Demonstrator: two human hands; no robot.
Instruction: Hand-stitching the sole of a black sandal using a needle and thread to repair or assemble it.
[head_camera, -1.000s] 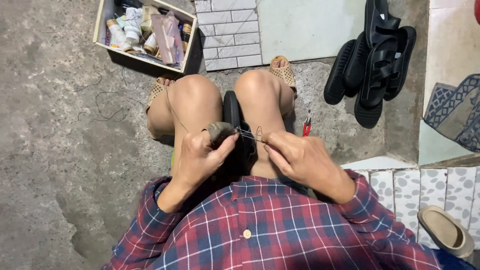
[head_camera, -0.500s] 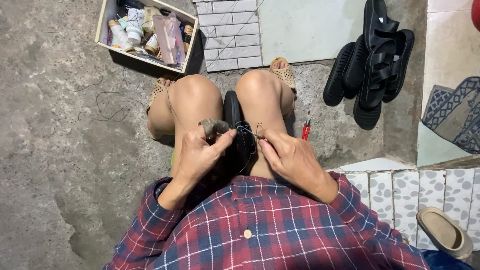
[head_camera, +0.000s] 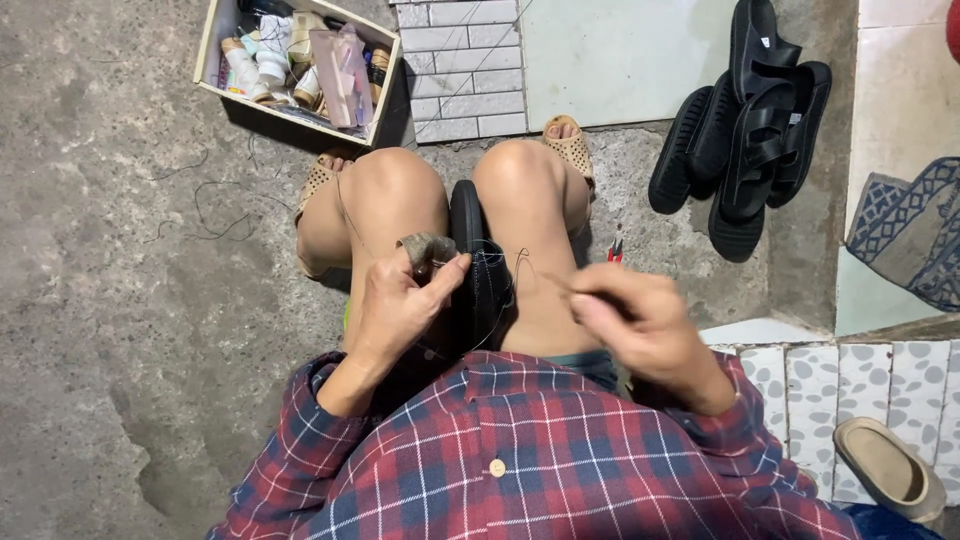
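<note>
Closest to my camera I see the plaid shirt (head_camera: 520, 460), red and blue, with one small button in the middle. Just above it are the two hands. The left hand (head_camera: 400, 310) is closed around a grey wrapped tool handle (head_camera: 425, 248), with the thumb stretched toward the dark shoe (head_camera: 480, 270). This shoe stands upright, clamped between the two bare knees, and the left hand touches its side. The right hand (head_camera: 635, 315) is blurred; its fingers are pinched together narrowly, and I think they hold the thin thread (head_camera: 522, 262) which runs from the shoe, but I cannot tell this for certain. The right hand is a little apart from the shoe, over the right thigh.

On the ground just beside the right knee lies a small red tool (head_camera: 615, 248). The feet wear tan perforated sandals (head_camera: 572, 150). Loose dark thread (head_camera: 215, 215) lies on the concrete floor (head_camera: 120, 330) to the left. At the right lower corner a beige slipper (head_camera: 890, 468) rests on patterned tiles.

Further away, a cardboard box (head_camera: 215, 45) holds bottles and packets. On the right, well apart, several black sandals (head_camera: 750, 120) lie in a heap.
</note>
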